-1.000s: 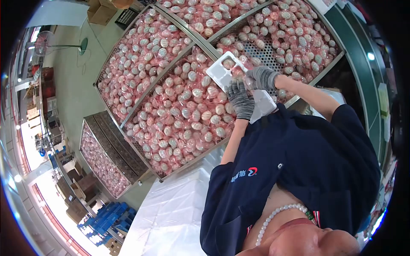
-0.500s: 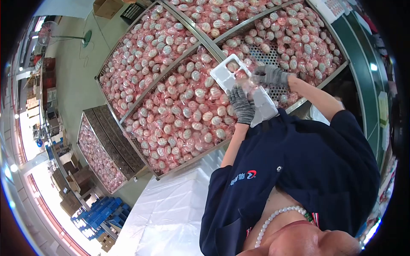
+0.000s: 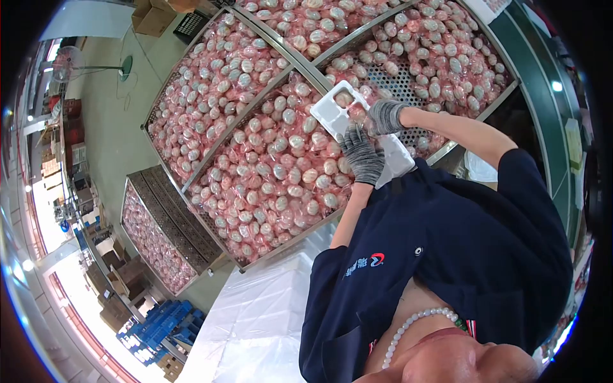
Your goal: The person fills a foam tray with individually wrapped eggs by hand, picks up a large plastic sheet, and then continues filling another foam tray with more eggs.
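Note:
A white molded tray [image 3: 397, 156] with square compartments lies slanted over the edge of a perforated metal bin. One wrapped egg [image 3: 344, 99] sits in its far-end compartment. My left hand [image 3: 363, 155], in a grey striped knit glove, lies across the tray with its fingers stretched out and apart. My right hand [image 3: 387, 117], gloved alike, is bent down over the tray, its fingers closed at another egg in clear film with red print [image 3: 357, 114]. Its fingertips are partly hidden. The two hands nearly touch.
Metal bins full of film-wrapped eggs [image 3: 274, 172] spread ahead and to the left; the bin at right shows bare perforated floor [image 3: 387, 80]. A white-covered surface [image 3: 255, 319] is at lower left. A lower egg bin [image 3: 150, 236], a fan [image 3: 67, 64] and blue pallets [image 3: 156, 325] stand beyond.
My right hand has moved left and inward, with the wrapped egg now down at the tray. My left hand stays on the tray. The view has shifted slightly.

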`<state>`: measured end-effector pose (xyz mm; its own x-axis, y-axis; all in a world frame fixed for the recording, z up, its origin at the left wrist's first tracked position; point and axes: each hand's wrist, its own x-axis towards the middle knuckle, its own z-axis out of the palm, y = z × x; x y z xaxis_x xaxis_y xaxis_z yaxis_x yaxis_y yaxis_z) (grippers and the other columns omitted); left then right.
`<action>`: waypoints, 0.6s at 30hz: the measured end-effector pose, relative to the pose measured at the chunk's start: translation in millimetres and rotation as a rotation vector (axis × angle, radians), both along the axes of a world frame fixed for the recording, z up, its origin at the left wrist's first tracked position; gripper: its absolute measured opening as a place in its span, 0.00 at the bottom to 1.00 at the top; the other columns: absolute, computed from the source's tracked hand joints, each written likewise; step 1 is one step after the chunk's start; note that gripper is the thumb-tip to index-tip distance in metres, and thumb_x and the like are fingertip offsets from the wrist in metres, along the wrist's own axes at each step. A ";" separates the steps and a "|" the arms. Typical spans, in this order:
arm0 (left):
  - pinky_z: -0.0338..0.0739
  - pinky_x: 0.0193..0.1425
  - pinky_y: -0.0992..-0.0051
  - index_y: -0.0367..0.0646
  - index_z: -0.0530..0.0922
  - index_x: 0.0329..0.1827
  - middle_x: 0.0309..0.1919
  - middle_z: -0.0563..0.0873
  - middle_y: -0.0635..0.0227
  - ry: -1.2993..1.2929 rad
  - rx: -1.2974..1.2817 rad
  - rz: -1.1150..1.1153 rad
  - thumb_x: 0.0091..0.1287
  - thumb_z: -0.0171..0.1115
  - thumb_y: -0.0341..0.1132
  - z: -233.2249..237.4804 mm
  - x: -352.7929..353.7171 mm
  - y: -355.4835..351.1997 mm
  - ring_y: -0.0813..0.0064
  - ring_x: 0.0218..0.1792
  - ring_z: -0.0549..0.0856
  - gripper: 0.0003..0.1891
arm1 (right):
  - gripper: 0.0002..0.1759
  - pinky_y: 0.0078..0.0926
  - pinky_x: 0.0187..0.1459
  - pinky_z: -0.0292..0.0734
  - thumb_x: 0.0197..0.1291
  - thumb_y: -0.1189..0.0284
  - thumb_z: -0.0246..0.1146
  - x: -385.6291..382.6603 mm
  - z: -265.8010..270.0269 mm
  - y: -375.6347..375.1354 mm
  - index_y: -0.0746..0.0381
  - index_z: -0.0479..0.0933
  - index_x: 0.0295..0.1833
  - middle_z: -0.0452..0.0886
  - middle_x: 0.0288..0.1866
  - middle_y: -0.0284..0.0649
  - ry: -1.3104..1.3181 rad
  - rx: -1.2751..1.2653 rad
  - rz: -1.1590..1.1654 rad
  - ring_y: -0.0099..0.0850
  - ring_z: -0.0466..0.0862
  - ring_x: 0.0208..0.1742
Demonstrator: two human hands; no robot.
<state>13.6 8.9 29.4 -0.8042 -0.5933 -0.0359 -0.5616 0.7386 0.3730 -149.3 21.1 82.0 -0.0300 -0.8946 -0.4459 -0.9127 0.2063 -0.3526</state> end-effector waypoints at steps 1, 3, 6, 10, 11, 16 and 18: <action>0.37 0.70 0.53 0.29 0.58 0.61 0.61 0.61 0.49 0.004 -0.004 -0.002 0.52 0.54 0.41 -2.7 1.2 0.2 0.54 0.65 0.57 0.35 | 0.23 0.40 0.30 0.74 0.42 0.56 0.58 0.8 2.2 -4.3 0.68 0.78 0.23 0.77 0.21 0.53 0.021 0.039 0.078 0.47 0.79 0.26; 0.36 0.70 0.53 0.28 0.57 0.62 0.61 0.61 0.48 0.050 -0.025 -0.002 0.51 0.56 0.41 -4.5 1.7 -0.4 0.53 0.64 0.57 0.37 | 0.23 0.38 0.32 0.75 0.42 0.55 0.59 5.3 6.1 -8.9 0.69 0.78 0.23 0.77 0.22 0.53 0.081 0.071 0.128 0.46 0.80 0.26; 0.37 0.70 0.53 0.31 0.58 0.61 0.60 0.62 0.48 0.088 0.027 0.031 0.50 0.57 0.41 -1.6 1.2 -0.7 0.53 0.64 0.57 0.36 | 0.23 0.39 0.31 0.75 0.42 0.55 0.60 8.6 12.2 -6.1 0.68 0.79 0.28 0.77 0.19 0.51 0.116 0.101 0.123 0.45 0.80 0.26; 0.38 0.70 0.52 0.34 0.60 0.60 0.59 0.63 0.49 0.159 0.078 -0.006 0.49 0.57 0.40 14.6 0.8 -3.5 0.54 0.64 0.57 0.35 | 0.29 0.36 0.39 0.75 0.41 0.57 0.63 12.0 4.2 35.9 0.64 0.73 0.48 0.76 0.39 0.53 0.206 -0.056 0.047 0.44 0.79 0.39; 0.39 0.69 0.52 0.36 0.61 0.60 0.58 0.64 0.50 0.198 0.075 0.005 0.49 0.57 0.39 9.5 0.7 -3.3 0.55 0.64 0.58 0.34 | 0.33 0.35 0.42 0.75 0.41 0.58 0.65 12.0 -5.6 47.3 0.62 0.70 0.54 0.74 0.48 0.54 0.336 -0.229 0.119 0.43 0.78 0.44; 0.41 0.69 0.51 0.38 0.62 0.59 0.56 0.65 0.50 0.312 -0.012 -0.010 0.48 0.57 0.38 0.0 2.5 -3.8 0.55 0.63 0.60 0.32 | 0.34 0.39 0.40 0.73 0.43 0.64 0.63 14.2 -12.1 55.0 0.62 0.66 0.58 0.73 0.45 0.45 0.113 -0.253 0.027 0.41 0.76 0.44; 0.41 0.69 0.50 0.39 0.63 0.59 0.56 0.66 0.49 0.355 0.093 0.006 0.48 0.57 0.37 3.8 4.2 -5.0 0.54 0.62 0.61 0.32 | 0.32 0.40 0.39 0.72 0.43 0.63 0.63 14.8 -1.3 53.2 0.63 0.67 0.56 0.73 0.43 0.44 0.140 -0.232 0.063 0.41 0.76 0.43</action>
